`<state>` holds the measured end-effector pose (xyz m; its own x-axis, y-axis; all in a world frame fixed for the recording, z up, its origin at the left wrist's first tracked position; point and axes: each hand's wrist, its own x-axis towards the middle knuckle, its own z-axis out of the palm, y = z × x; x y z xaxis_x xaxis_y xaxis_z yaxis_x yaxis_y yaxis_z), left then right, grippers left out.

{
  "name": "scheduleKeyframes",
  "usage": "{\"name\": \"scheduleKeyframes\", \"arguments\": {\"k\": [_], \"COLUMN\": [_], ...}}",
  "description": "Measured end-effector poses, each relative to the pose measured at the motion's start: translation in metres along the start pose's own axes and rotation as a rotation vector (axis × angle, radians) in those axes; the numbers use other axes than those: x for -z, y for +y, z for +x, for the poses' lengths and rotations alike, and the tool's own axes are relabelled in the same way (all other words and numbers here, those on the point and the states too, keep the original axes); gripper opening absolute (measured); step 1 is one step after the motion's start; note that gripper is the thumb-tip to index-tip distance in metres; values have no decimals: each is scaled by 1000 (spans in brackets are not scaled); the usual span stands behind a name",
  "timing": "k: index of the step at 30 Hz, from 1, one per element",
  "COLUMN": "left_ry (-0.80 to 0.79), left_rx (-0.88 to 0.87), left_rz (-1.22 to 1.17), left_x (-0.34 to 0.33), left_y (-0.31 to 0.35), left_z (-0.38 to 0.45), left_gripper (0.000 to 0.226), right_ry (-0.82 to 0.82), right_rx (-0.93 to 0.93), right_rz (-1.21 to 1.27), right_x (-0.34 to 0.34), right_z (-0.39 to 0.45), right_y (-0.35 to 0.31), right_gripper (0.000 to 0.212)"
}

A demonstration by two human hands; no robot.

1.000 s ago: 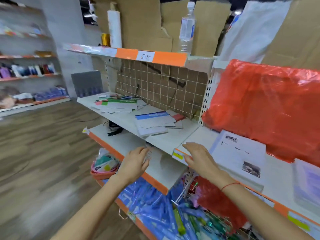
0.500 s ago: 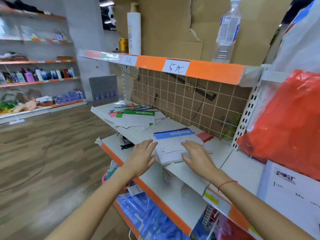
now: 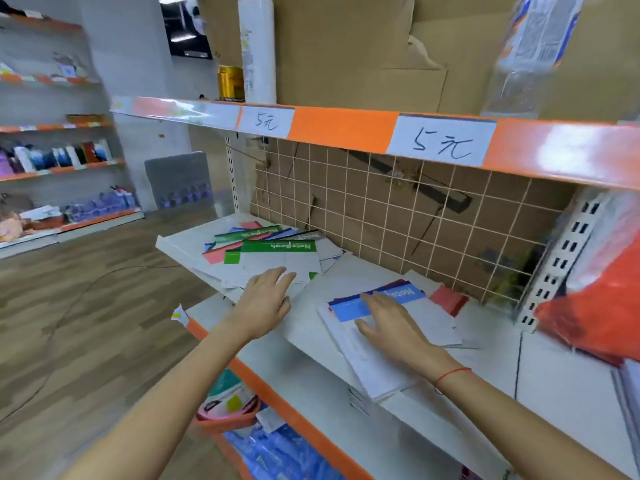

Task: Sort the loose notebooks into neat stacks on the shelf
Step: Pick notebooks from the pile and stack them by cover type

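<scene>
Two bare hands work the shelf (image 3: 311, 327): right hand (image 3: 388, 323) flat, fingers straight, on the blue-topped notebook pile (image 3: 398, 348), left hand (image 3: 266, 303) open, nearer the scattered green-topped heap (image 3: 273, 254) just beyond.

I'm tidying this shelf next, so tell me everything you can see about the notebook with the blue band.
The blue-banded notebook lies flat atop a loose pile of white notebooks on the white shelf. Its cover looks like thin card, white below the band, with white upside-down lettering. The right hand rests on it, fingers straight. A red notebook lies behind.
</scene>
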<state>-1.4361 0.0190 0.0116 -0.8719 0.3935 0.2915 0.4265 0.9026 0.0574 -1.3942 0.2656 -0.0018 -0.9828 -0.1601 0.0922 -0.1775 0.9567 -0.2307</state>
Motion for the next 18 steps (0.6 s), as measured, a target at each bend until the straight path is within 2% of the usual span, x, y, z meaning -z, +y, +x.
{"name": "scheduleKeyframes", "arguments": {"k": [4, 9, 13, 18], "left_ry": [-51, -199, -325, -439], "left_rx": [-70, -20, 5, -18], "left_rz": [18, 127, 193, 232], "left_x": [-11, -21, -32, -45], "left_y": [-39, -97, -133, -150], "left_z": [42, 72, 92, 108], "left_gripper": [53, 62, 74, 80], "right_ry": [-37, -204, -230, -232], "right_rx": [-170, -404, -480, -479], "right_rz": [-40, -146, -181, -198], "right_x": [-6, -22, -29, -30], "right_z": [27, 43, 48, 44], "right_y": [-12, -31, -37, -37], "right_gripper": [67, 100, 103, 101]}}
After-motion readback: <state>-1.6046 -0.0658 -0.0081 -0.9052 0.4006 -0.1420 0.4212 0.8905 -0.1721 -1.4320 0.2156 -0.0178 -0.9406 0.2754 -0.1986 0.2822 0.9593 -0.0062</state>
